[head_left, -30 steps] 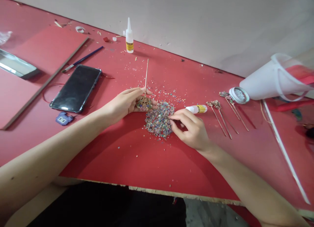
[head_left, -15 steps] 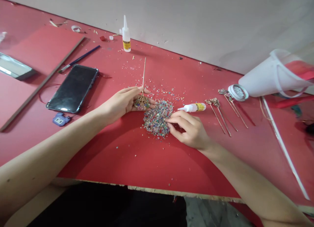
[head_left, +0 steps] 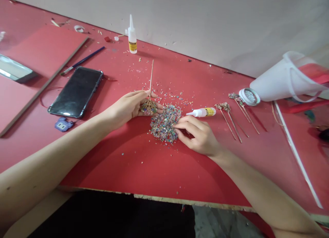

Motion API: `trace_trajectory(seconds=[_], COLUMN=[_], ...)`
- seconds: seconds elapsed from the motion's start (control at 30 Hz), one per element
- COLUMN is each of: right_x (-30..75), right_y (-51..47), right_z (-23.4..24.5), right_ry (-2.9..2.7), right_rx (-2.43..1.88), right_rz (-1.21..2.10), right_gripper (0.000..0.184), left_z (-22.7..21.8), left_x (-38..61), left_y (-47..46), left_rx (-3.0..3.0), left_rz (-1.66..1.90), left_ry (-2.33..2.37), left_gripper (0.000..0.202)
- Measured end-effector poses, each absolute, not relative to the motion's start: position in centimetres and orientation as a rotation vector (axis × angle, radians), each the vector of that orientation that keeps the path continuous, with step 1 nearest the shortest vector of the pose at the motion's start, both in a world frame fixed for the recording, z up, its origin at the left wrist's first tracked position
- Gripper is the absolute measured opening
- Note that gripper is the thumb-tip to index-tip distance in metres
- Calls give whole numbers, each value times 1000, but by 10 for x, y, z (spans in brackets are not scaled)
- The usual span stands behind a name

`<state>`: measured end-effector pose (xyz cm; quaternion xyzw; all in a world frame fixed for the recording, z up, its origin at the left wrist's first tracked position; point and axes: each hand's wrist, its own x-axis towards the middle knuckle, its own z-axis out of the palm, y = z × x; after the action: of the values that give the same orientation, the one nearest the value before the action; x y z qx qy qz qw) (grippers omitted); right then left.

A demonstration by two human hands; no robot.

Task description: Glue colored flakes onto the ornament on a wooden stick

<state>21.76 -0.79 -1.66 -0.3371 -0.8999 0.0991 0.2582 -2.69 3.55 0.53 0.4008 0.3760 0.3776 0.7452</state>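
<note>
My left hand (head_left: pixel 133 102) is closed on a gold hairpin (head_left: pixel 149 108), its long stem pointing away from me and its ornate head, set with coloured pieces, resting over the fingers. Just right of it a heap of small multicoloured chips (head_left: pixel 164 126) lies on the red table. At the heap's right edge my right hand (head_left: pixel 195 133) has its thumb and fingertips pinched together; whatever is between them is too small to make out. Beyond those fingers a small glue bottle (head_left: pixel 205 112) with a yellow label lies on its side.
Several finished-looking hairpins (head_left: pixel 230 120) lie to the right, near a white bucket (head_left: pixel 272 78) on its side. A second glue bottle (head_left: pixel 132 42) stands upright at the back. On the left are a phone (head_left: pixel 76 92), a paintbrush (head_left: pixel 83 61) and a wooden strip (head_left: pixel 46 85).
Almost nothing differs. Both hands keep their places, with the hairpin still in the left and the right fingertips at the heap; the view has shifted very slightly.
</note>
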Motion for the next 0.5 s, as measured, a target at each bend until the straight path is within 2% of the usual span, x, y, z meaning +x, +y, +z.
trace_trajectory(seconds=[0.5], right_x=[218], right_y=[-8], right_z=[-16], right_ry=[-2445], right_rx=[-916], right_rz=[331], right_gripper=[18], left_z=[5], left_x=[-28], left_y=[36], left_rx=[888], left_rz=[811], left_ry=[800], left_gripper=[27])
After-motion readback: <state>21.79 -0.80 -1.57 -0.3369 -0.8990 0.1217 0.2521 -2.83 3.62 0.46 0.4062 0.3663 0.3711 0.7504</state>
